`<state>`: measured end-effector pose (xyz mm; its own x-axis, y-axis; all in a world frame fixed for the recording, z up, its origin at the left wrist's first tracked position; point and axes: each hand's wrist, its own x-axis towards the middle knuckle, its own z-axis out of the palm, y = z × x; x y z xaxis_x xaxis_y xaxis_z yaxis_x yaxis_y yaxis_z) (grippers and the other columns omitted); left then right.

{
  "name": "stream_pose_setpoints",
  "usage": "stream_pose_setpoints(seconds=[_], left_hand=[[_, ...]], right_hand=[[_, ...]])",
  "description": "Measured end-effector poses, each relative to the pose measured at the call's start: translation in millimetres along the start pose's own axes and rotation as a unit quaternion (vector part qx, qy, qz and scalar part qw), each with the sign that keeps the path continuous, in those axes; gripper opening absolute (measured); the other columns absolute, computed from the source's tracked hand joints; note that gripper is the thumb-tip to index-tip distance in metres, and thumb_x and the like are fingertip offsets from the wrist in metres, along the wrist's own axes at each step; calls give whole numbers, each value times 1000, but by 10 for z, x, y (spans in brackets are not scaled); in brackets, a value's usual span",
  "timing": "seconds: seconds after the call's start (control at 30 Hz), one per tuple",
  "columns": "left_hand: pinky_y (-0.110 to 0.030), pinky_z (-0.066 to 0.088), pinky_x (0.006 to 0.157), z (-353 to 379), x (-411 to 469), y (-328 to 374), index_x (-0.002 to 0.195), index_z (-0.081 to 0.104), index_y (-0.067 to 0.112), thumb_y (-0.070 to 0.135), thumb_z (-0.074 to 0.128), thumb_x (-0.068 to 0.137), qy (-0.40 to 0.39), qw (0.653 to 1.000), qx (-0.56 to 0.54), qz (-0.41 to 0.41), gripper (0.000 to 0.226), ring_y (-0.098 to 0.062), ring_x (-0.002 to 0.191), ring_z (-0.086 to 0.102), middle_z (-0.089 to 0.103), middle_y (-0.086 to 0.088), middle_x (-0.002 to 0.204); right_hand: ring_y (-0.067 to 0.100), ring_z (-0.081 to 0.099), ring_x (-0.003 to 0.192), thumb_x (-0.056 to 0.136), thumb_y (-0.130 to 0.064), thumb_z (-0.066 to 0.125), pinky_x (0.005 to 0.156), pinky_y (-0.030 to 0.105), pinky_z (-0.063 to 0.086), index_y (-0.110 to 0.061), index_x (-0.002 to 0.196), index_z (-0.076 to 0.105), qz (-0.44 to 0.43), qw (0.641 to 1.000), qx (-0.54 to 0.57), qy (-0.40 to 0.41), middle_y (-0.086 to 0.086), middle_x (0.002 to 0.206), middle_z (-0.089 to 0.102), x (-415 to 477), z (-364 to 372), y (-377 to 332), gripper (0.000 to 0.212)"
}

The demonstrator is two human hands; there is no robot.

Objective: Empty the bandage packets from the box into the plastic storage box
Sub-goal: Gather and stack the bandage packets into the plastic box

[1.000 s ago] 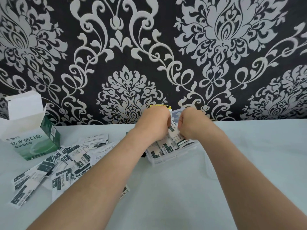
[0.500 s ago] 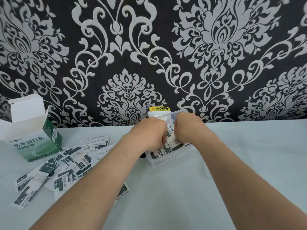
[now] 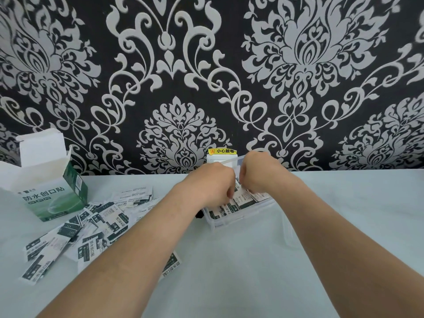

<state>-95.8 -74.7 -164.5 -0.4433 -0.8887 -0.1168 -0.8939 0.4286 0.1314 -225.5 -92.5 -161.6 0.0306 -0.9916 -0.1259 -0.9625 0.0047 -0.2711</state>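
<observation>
Plastic storage box (image 3: 232, 220) | packets (image 3: 245, 199) inside | left grip (image 3: 211, 187) pinching packets | right grip (image 3: 257, 176) unclear

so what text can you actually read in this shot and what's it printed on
"防水创口贴": front of the green bandage box
"小心触电": yellow sticker on top of the white wall plate
"防水创口贴": loose packet beside the left forearm, printed sideways
Small print and codes on the other packets, including those in the plastic storage box: too small to read
</observation>
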Motion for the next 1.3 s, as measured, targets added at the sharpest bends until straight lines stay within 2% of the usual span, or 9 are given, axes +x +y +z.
stream_pose_setpoints(seconds=[0.2,0.37,0.47,0.57,0.67,0.77,0.9,1.1,1.3], left_hand=[[-35,56,82,-11,-13,-12,95,75,29,12,63,85,13,1000,-8,3,23,-18,94,64,71,5,101],[-20,47,76,-215,-324,-36,96,76,30,17,60,89,130,983,-123,-48,21,-3,79,58,68,15,87],[-12,44,68,-262,-666,-114,88,75,32,20,63,88,172,967,-172,-81,17,5,69,56,62,21,73],[-27,53,74,-229,-967,-289,80,73,34,23,67,83,125,974,-145,-120,13,-4,76,62,67,17,77],[-25,47,68,-120,-1231,-535,73,67,35,28,68,78,52,979,-80,-178,9,-6,76,58,63,15,76],[-27,45,68,54,-1418,-770,73,58,36,31,71,77,38,967,-67,-242,14,-10,80,56,57,13,82],[-38,47,92,266,-1480,-929,110,61,39,30,69,80,97,961,-70,-248,32,-18,111,52,55,8,116],[-40,32,111,376,-1290,-803,141,43,27,32,54,91,62,983,-57,-165,52,-21,138,34,40,5,150],[-34,51,70,388,-1217,-830,94,59,27,34,54,85,85,977,-57,-188,12,-22,87,61,66,4,91]], right_hand=[[25,64,90,81,-1,62,71,29,52,-11,105,66,-13,1000,-2,5,8,103,67,6,94,23,26],[26,63,84,82,-9,57,65,29,50,-11,91,67,-33,996,37,80,8,89,68,-88,62,-8,14],[17,62,77,86,-14,56,62,26,52,-22,75,69,-87,984,109,106,-3,74,68,-330,-25,-174,19],[13,56,67,88,-14,58,59,23,45,-18,82,73,-174,970,146,92,-9,66,60,-598,-81,-437,17],[10,56,63,86,-10,59,62,23,44,-20,80,71,-241,955,161,58,-10,67,58,-766,-17,-685,17],[15,60,81,86,-13,62,75,28,51,-23,92,69,-295,948,120,-15,-6,83,63,-897,184,-892,13],[26,51,111,90,-19,61,90,34,42,-14,122,55,-329,943,-8,-57,8,119,52,-974,482,-1045,33],[36,37,128,92,-7,50,105,36,32,2,141,25,-239,964,-106,-55,20,134,38,-949,740,-1153,56],[31,47,115,85,0,48,101,36,33,0,138,26,-255,956,-147,-18,14,124,47,-868,799,-1140,58]])
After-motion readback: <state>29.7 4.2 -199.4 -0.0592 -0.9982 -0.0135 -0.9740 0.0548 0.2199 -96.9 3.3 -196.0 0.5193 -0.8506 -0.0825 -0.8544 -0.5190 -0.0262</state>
